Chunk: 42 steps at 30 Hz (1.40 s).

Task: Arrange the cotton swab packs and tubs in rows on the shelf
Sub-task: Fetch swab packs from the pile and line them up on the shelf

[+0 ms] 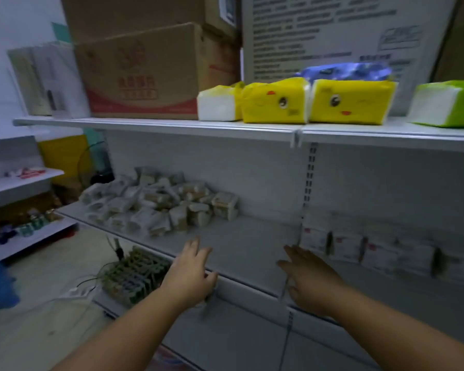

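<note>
Both the left hand (190, 274) and the right hand (310, 281) have straight, loose fingers that hold nothing, stretched over the front edge of the middle shelf (247, 245) at lower centre. The cotton swab packs (145, 207) lie heaped at centre left on that shelf, well apart from both hands, with a tub (225, 206) at the heap's right end.

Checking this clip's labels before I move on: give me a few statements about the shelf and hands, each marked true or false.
1. The cotton swab packs lie in a loose heap on the shelf. True.
2. The left hand grips a pack. False: it holds nothing, fingers straight.
3. Yellow tissue packs sit on the upper shelf. True.
4. The right hand rests on the heap. False: it is open, well apart from it.
</note>
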Each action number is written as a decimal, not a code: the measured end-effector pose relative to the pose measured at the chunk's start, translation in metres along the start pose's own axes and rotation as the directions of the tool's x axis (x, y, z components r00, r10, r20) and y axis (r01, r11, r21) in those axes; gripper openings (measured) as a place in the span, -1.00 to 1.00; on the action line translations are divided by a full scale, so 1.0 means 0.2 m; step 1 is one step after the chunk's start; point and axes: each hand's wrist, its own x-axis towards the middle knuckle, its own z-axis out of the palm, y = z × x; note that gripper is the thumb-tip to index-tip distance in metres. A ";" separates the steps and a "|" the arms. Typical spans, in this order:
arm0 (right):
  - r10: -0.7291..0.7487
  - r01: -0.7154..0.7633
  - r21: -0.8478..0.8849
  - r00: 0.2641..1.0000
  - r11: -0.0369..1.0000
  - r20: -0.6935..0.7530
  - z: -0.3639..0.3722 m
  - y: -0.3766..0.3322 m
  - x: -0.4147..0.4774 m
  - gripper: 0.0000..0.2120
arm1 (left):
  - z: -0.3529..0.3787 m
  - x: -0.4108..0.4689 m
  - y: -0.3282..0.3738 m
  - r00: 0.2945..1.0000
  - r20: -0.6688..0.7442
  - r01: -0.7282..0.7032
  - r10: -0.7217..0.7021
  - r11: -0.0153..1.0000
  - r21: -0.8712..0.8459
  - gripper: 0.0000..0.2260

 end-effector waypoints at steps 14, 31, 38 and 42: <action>-0.188 0.197 0.031 0.964 0.980 -0.189 -0.05 -0.40 1.21 -0.42 | -0.21 0.47 -0.81 0.997 -0.031 0.069 -0.066 0.992 0.105 -0.53; -0.216 0.246 0.071 0.932 0.967 -0.291 -0.15 -0.88 1.78 -0.61 | -0.48 1.24 -1.35 0.992 0.055 -0.115 0.116 0.993 -0.013 -0.42; 0.003 0.062 0.217 0.959 0.974 -0.285 -0.15 -1.02 1.85 -0.66 | -0.54 1.45 -1.52 0.933 0.085 -0.335 0.348 0.932 -0.139 -0.66; 0.115 -0.082 0.126 0.953 0.989 -0.279 -0.14 -1.10 1.81 -0.47 | -0.57 1.49 -1.61 0.950 -0.090 -0.306 0.298 0.842 -0.445 -0.83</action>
